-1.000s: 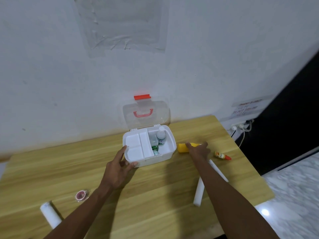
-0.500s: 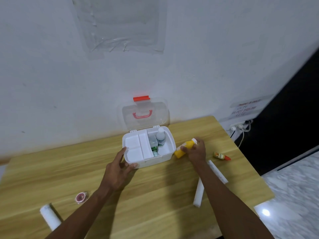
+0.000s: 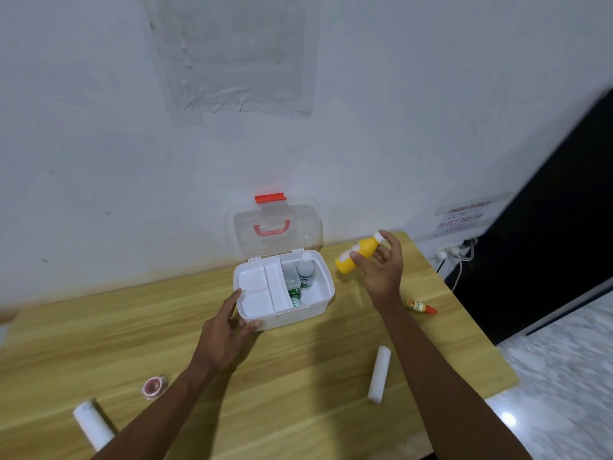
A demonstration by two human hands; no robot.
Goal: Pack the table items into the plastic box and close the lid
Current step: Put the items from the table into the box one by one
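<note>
A white plastic box [image 3: 318,305] stands open at the back of the wooden table, its clear lid [image 3: 275,227] with a red handle leaning against the wall. Inside it are a white divider tray, a white bottle [image 3: 306,270] and a green item [image 3: 294,296]. My left hand [image 3: 225,336] rests against the box's front left corner. My right hand [image 3: 381,267] holds a yellow bottle [image 3: 356,255] with a white cap, tilted in the air just right of the box.
On the table lie a white roll [image 3: 379,373] at front right, another white roll [image 3: 93,423] at front left, a small red round tin [image 3: 154,386], and a small orange tube [image 3: 420,306] near the right edge. Power sockets and cables [image 3: 456,254] sit beyond the table's right corner.
My right hand has picked the yellow bottle off the table and raised it, tilted, beside the box. My left hand has stayed at the box's corner.
</note>
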